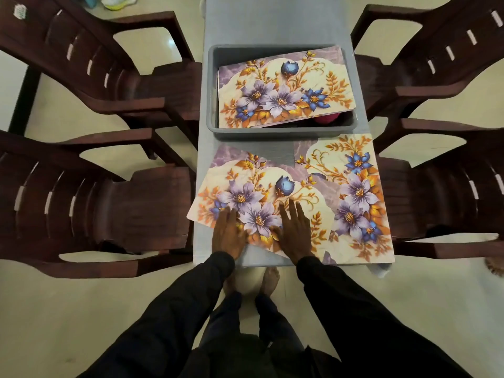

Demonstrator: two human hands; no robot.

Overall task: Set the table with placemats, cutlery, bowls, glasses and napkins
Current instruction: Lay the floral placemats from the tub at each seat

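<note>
Two floral placemats lie on the narrow grey table (272,20). The left placemat (253,186) sits skewed, its left corner hanging past the table edge, and it overlaps the right placemat (362,192). My left hand (229,231) and my right hand (296,231) both press flat on the near edge of the left placemat, fingers straight. Behind them a grey tub (214,85) holds more floral placemats (283,91) stacked on top, with something pink (327,119) partly hidden beneath.
Four dark brown plastic chairs flank the table: near left (109,208), far left (109,58), near right (441,197), far right (425,64). My bare feet (270,279) stand on the cream floor at the table's near end.
</note>
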